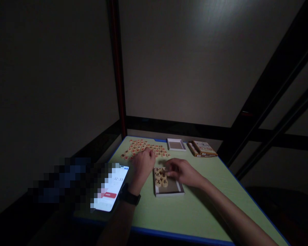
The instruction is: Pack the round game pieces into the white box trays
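Note:
Many round wooden Chinese chess pieces (136, 146) with red or dark characters are scattered over the table's far left. My left hand (144, 160), with a dark watch on the wrist, is over their near edge; its fingers curl under and what they hold, if anything, is hidden. A shallow white-edged box (179, 189) lies nearer to me, with several chess pieces (164, 182) set flat in rows along its left side. Over this box's upper part is my right hand (181, 171), its fingers bent and closed at a piece in the second row.
A lit phone (109, 201) with a timer stands at the table's left edge, partly pixelated. Another shallow white box part (176, 145) lies at the back, beside stacked printed boxes (204, 148). The green table (202, 212) has a blue rim, with walls behind and at left.

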### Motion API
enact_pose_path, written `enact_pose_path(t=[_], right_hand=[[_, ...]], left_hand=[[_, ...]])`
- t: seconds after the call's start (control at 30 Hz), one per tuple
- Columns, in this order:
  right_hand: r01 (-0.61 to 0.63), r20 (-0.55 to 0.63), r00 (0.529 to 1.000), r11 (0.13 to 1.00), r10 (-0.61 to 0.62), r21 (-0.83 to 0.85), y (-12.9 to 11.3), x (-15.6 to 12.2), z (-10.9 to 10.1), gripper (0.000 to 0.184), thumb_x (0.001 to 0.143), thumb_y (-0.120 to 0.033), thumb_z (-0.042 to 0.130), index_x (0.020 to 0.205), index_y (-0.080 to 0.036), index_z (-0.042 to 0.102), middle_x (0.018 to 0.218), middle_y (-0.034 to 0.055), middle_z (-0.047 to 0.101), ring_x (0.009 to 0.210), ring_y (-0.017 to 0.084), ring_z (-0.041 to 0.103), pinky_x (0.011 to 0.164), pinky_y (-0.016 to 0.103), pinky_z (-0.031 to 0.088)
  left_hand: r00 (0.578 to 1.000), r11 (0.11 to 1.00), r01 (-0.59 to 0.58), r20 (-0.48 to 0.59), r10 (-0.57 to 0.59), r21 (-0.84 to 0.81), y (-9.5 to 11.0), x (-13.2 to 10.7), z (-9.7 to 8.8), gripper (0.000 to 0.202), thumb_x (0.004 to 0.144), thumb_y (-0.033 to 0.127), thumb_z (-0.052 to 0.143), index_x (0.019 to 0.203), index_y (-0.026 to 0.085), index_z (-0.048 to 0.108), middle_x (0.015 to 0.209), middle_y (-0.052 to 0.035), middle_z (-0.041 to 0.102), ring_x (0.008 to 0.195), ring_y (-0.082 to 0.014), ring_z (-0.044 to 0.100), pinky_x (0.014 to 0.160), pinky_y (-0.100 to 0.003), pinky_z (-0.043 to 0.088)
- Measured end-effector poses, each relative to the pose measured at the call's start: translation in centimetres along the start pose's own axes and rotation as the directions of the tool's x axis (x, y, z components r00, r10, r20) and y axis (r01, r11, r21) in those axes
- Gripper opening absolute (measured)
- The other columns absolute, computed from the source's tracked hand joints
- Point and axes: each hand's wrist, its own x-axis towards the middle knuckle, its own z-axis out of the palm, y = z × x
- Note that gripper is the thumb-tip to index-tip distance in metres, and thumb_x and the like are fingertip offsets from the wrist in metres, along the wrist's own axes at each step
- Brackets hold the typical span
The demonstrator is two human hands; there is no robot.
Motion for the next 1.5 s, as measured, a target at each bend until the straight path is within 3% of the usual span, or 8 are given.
enact_pose_path(t=[0.2, 0.37, 0.67, 0.83, 0.97, 1.17, 1.33, 1.5], right_hand=[[-0.002, 0.106, 0.993, 0.912, 0.049, -0.409, 1.9, 6.7, 0.0, 0.021, 0.086, -0.015, 0.056, 0.102, -0.017, 0.07, 0.097, 0.0101, 0.068, 0.087, 0.02, 0.063, 0.076, 0.026, 0.043], [0.01, 0.151, 0.986, 0.875, 0.072, -0.484, 2.8, 9.2, 1.5, 0.024, 0.088, -0.02, 0.054, 0.106, -0.018, 0.07, 0.106, 0.0121, 0.065, 0.091, 0.021, 0.063, 0.076, 0.027, 0.044], [0.039, 0.159, 0.986, 0.882, 0.041, -0.469, 3.8, 8.8, 2.0, 0.024, 0.095, -0.024, 0.047, 0.11, -0.011, 0.061, 0.109, 0.0162, 0.06, 0.089, 0.021, 0.061, 0.079, 0.029, 0.045], [0.041, 0.065, 0.998, 0.954, -0.023, -0.298, 4.0, 7.6, 1.1, 0.019, 0.095, -0.023, 0.046, 0.102, -0.011, 0.06, 0.1, 0.0137, 0.064, 0.085, 0.019, 0.059, 0.078, 0.028, 0.044], [0.047, 0.048, 0.998, 0.976, -0.038, -0.212, 3.6, 7.5, 1.0, 0.021, 0.095, -0.027, 0.045, 0.096, -0.012, 0.061, 0.09, 0.0116, 0.067, 0.076, 0.017, 0.058, 0.07, 0.026, 0.042], [0.011, 0.04, 0.999, 0.973, -0.002, -0.229, 3.3, 9.1, 1.0, 0.019, 0.088, -0.021, 0.051, 0.098, -0.011, 0.064, 0.084, 0.0096, 0.069, 0.071, 0.017, 0.058, 0.066, 0.025, 0.041], [0.04, 0.029, 0.999, 0.981, -0.035, -0.191, 3.6, 10.7, 1.5, 0.03, 0.084, -0.014, 0.051, 0.11, -0.011, 0.065, 0.089, 0.0096, 0.071, 0.077, 0.018, 0.062, 0.071, 0.026, 0.043], [0.096, 0.019, 0.995, 0.988, -0.094, -0.121, 3.4, 11.7, 2.2, 0.027, 0.074, -0.012, 0.059, 0.097, -0.012, 0.071, 0.086, 0.0082, 0.071, 0.075, 0.019, 0.061, 0.07, 0.027, 0.044]], left_hand=[[0.998, 0.991, -0.039, 0.045, 0.034, 0.131, -0.9, 0.4, 0.8, 0.036, 0.096, 0.024, 0.033, 0.102, 0.013, 0.067, 0.087, -0.0164, 0.072, 0.083, -0.0274, 0.07, 0.069, -0.032, 0.048], [0.996, 0.986, -0.049, 0.086, 0.036, 0.157, -1.5, 0.6, 1.1, 0.033, 0.093, 0.016, 0.036, 0.1, 0.013, 0.068, 0.088, -0.0168, 0.071, 0.086, -0.0273, 0.07, 0.071, -0.033, 0.05], [0.989, 0.989, -0.053, 0.142, 0.033, 0.135, -3.3, 1.4, 0.4, 0.033, 0.089, 0.011, 0.042, 0.107, 0.02, 0.068, 0.109, -0.0123, 0.066, 0.095, -0.0243, 0.067, 0.076, -0.031, 0.049], [0.995, 0.993, -0.009, 0.1, -0.003, 0.119, -3.9, 1.9, 0.3, 0.03, 0.088, 0.01, 0.045, 0.104, 0.018, 0.068, 0.104, -0.0126, 0.067, 0.097, -0.0258, 0.066, 0.076, -0.032, 0.05], [0.994, 0.986, -0.035, 0.107, 0.018, 0.161, -2.6, 1.3, 0.3, 0.035, 0.087, 0.004, 0.039, 0.105, 0.015, 0.067, 0.102, -0.0151, 0.068, 0.097, -0.0263, 0.067, 0.075, -0.032, 0.05], [0.952, 0.953, -0.29, 0.121, 0.28, 0.082, 0.8, -1.0, 1.3, 0.032, 0.093, 0.01, 0.037, 0.109, 0.017, 0.065, 0.101, -0.0141, 0.069, 0.096, -0.0234, 0.067, 0.078, -0.032, 0.05], [0.936, 0.935, -0.353, 0.006, 0.353, 0.023, 1.5, -1.9, 1.6, 0.027, 0.096, 0.017, 0.039, 0.11, 0.017, 0.062, 0.1, -0.0116, 0.069, 0.097, -0.0224, 0.066, 0.079, -0.031, 0.05], [0.924, 0.93, -0.367, -0.121, 0.362, -0.016, 1.6, -2.1, 1.8, 0.02, 0.095, 0.02, 0.042, 0.102, 0.019, 0.061, 0.097, -0.0076, 0.07, 0.091, -0.021, 0.067, 0.072, -0.029, 0.049]])
